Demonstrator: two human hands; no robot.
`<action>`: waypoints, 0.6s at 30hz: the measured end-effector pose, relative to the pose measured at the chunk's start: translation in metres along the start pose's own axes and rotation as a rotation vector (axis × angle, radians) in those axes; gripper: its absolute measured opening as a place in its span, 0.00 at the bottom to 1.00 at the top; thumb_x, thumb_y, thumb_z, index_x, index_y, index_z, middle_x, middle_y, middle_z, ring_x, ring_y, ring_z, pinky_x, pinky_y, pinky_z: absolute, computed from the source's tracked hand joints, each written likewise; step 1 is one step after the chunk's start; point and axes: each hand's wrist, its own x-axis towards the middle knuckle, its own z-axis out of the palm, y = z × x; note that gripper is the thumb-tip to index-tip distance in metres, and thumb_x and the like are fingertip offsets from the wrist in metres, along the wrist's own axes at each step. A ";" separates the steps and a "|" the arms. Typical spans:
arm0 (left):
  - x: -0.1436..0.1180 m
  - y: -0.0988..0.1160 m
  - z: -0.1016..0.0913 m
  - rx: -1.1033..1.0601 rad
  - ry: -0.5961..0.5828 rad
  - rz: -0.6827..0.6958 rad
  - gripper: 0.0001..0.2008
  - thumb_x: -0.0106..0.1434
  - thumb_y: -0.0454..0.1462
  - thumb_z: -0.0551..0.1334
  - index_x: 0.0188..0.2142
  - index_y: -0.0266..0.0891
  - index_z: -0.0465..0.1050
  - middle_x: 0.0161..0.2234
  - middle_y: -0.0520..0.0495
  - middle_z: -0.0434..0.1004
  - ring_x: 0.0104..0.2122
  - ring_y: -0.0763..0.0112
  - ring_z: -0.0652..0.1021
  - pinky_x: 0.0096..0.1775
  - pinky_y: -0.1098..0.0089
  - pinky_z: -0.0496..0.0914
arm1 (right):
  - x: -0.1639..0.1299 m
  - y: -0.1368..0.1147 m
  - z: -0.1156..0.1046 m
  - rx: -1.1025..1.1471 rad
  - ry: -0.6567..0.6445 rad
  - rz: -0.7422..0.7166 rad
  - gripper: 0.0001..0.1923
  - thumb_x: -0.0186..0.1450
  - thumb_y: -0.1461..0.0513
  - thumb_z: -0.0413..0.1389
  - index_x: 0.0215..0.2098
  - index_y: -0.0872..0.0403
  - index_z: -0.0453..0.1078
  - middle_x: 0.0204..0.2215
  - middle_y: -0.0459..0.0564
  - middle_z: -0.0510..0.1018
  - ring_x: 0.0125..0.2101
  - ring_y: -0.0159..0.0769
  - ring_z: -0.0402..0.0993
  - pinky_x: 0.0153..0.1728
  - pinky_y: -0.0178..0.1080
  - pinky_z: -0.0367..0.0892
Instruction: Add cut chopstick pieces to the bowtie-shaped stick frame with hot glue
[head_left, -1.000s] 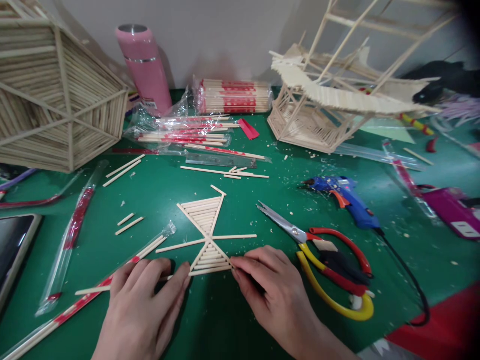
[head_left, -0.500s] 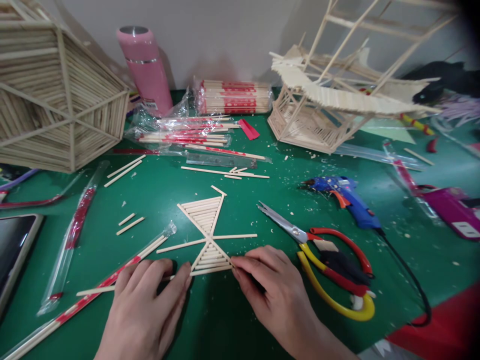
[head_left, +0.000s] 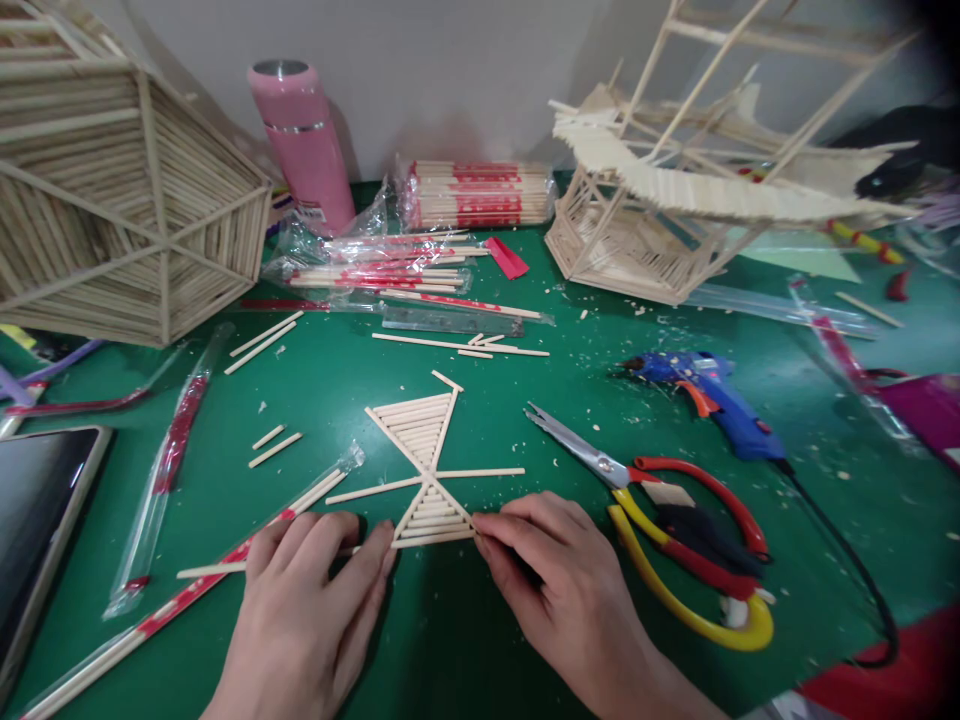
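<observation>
At the lower centre of the frame, the left hand (head_left: pixel 311 610) and right hand (head_left: pixel 555 585) are pinching the lowest stick of the hourglass-shaped stick panel (head_left: pixel 424 470) by its ends, flat on the green tabletop (head_left: pixel 525 420), so even, gentle pressure seems wise.

Both hands bare. Left hand (head_left: pixel 304 620), at 7 o'clock in the frame: no glove, ring or watch visible; nails short, unpainted. Right hand (head_left: pixel 559 590), at 5 o'clock: likewise bare, wrist and forearm uncovered to frame edge, no sleeve visible.
</observation>
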 end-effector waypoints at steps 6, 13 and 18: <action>0.001 0.000 0.000 -0.005 -0.003 0.005 0.10 0.63 0.33 0.52 0.40 0.43 0.71 0.33 0.48 0.66 0.32 0.67 0.68 0.38 0.60 0.60 | 0.000 -0.001 -0.001 0.000 -0.001 0.005 0.08 0.62 0.67 0.52 0.36 0.53 0.73 0.28 0.49 0.74 0.28 0.34 0.69 0.28 0.39 0.64; 0.001 -0.002 -0.002 -0.021 -0.031 -0.004 0.11 0.63 0.34 0.51 0.40 0.44 0.71 0.33 0.48 0.67 0.33 0.66 0.68 0.38 0.61 0.60 | 0.000 -0.001 -0.001 0.008 -0.001 0.016 0.08 0.61 0.67 0.53 0.36 0.53 0.73 0.28 0.49 0.74 0.28 0.35 0.68 0.28 0.39 0.63; 0.002 -0.002 -0.002 -0.020 -0.027 0.001 0.11 0.63 0.33 0.51 0.40 0.45 0.70 0.33 0.48 0.68 0.34 0.66 0.69 0.38 0.61 0.60 | 0.001 -0.001 -0.001 0.002 -0.006 0.014 0.08 0.62 0.67 0.52 0.36 0.53 0.73 0.28 0.49 0.74 0.28 0.34 0.69 0.28 0.38 0.63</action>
